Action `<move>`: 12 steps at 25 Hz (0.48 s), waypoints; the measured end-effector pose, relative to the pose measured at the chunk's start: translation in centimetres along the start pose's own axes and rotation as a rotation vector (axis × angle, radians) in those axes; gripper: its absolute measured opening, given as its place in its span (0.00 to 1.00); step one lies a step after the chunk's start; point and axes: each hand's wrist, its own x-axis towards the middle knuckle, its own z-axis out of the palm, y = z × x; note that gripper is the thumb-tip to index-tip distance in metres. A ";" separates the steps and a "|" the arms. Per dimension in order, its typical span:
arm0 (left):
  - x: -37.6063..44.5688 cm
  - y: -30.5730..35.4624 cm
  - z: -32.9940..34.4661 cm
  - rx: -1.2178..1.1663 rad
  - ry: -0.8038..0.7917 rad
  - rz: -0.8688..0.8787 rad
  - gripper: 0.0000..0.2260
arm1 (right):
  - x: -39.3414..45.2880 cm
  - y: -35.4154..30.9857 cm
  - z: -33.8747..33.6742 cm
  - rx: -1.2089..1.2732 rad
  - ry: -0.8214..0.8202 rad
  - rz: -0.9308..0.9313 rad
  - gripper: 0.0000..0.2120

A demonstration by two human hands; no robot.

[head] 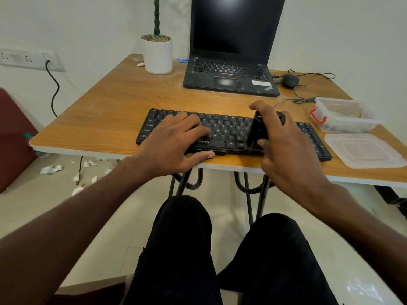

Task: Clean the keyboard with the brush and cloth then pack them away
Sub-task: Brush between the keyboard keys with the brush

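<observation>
A black keyboard (229, 128) lies along the front edge of the wooden table (114, 111). My left hand (176, 142) lies flat on its left half, fingers spread over the keys and thumb along the front edge. My right hand (284, 146) grips a black brush (258, 128), held upright with its lower end down on the keys near the middle right. A clear plastic box (343, 115) with a red clip stands at the right with something pale inside, possibly the cloth. Its lid (363, 150) lies in front of it.
An open black laptop (231, 69) sits behind the keyboard. A white plant pot (156, 55) stands at the back left, a black mouse (290, 80) with its cable at the back right. Crumpled paper bits (51, 169) litter the floor at left.
</observation>
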 end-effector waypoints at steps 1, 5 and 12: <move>0.0 0.0 0.1 0.005 -0.002 0.001 0.24 | -0.1 -0.5 0.2 0.012 0.026 -0.028 0.40; 0.0 -0.1 0.3 0.008 -0.008 -0.001 0.24 | -0.3 -0.8 1.3 0.094 -0.023 -0.151 0.39; -0.1 -0.1 0.3 0.000 -0.007 -0.001 0.22 | 0.0 -0.6 1.3 0.057 0.054 -0.100 0.37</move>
